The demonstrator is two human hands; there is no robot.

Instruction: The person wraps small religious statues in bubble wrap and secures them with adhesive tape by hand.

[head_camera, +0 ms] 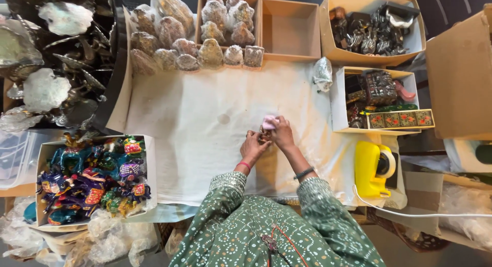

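Note:
My left hand (252, 147) grips a small brownish metal figurine (265, 136) over the white cloth (195, 139) on the table. My right hand (282, 133) presses a pink cloth pad (269, 122) against the top of that figurine. Both hands meet at the middle of the table, close to my body. Most of the figurine is hidden between my fingers. I wear green patterned sleeves, a red bangle on the left wrist and a dark band on the right.
Wrapped figurines (205, 54) line the far edge beside an empty cardboard box (290, 30). Boxes of dark ornaments (371, 28) and painted boxes (400, 118) stand right, with a yellow tape dispenser (371, 167). Colourful painted elephants (92, 177) fill a box left; metal leaf pieces (51, 56) above.

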